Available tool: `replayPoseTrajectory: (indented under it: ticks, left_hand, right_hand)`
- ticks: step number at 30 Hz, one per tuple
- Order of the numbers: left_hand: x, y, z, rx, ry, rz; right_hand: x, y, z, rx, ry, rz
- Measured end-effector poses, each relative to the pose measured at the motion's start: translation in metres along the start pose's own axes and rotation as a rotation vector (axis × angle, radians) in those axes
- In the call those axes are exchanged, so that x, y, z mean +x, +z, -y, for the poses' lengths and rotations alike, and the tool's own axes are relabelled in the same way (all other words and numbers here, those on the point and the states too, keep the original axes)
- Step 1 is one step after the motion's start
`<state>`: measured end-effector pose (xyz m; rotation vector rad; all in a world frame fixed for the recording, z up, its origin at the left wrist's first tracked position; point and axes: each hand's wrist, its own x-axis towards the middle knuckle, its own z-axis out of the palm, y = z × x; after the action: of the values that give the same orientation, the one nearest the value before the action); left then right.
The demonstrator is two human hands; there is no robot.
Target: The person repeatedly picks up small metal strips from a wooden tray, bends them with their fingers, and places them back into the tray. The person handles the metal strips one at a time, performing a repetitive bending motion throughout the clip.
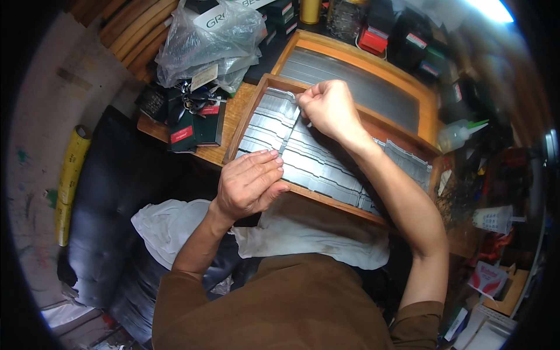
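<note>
A shallow wooden tray (335,198) lies tilted before me, filled with rows of thin, flat metal pieces (265,122) with stepped edges. Near its far side my right hand (331,109) pinches the upper end of a narrow metal strip (289,135), which slants down toward my left hand. My left hand (248,182) rests over the tray's near left edge. Its fingers are stretched out, with the fingertips by the strip's lower end and the thumb lower, by the near rim. The fingers hide part of the metal pieces beneath.
Behind the tray stands a second wooden frame (429,99) with a grey panel. Dark boxes (201,125) and a plastic bag (210,44) sit at the far left. A squeeze bottle (458,135) is to the right. White cloth (326,242) covers my lap.
</note>
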<state>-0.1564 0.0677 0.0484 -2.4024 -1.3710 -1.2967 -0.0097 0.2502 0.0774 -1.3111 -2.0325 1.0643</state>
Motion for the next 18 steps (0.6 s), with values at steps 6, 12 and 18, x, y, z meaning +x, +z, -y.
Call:
replayPoseTrajectory:
  ticks: [6,12,18]
  left_hand:
    - [0.022,-0.012,-0.022,-0.238,-0.526,-0.176]
    - [0.089,-0.03,0.007,-0.929,-0.866,-0.009]
    - [0.078,-0.021,0.027,-0.968,-0.913,-0.305]
  right_hand:
    - [-0.018,-0.03,0.024,0.475,0.219,0.205]
    - [-0.041,-0.036,0.064,0.352,-0.28,0.188]
    - [-0.057,-0.037,0.041,0.176,-0.396,0.048]
